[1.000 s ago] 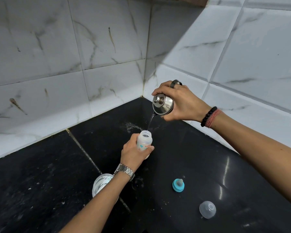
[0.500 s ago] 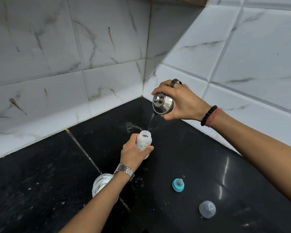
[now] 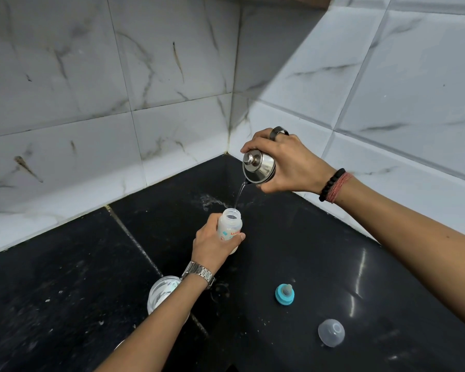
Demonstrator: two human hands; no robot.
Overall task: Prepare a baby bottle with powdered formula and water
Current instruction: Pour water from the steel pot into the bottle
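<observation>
Over our black table (image 3: 65, 291), left grip (image 3: 212, 244) clasps the baby bottle (image 3: 230, 228), right grip (image 3: 287, 165) clasps the pouring steel kettle (image 3: 258, 167); next, probably level it.

Both forearms are bare, with no sleeves in view. The left hand (image 3: 212, 241) has a silver metal watch (image 3: 198, 272) with a linked band at the wrist. The right hand (image 3: 287, 163) has a dark ring (image 3: 278, 131) on one finger, and at its wrist a black beaded bracelet (image 3: 331, 184) sits beside wraps of red thread (image 3: 340, 187)
</observation>
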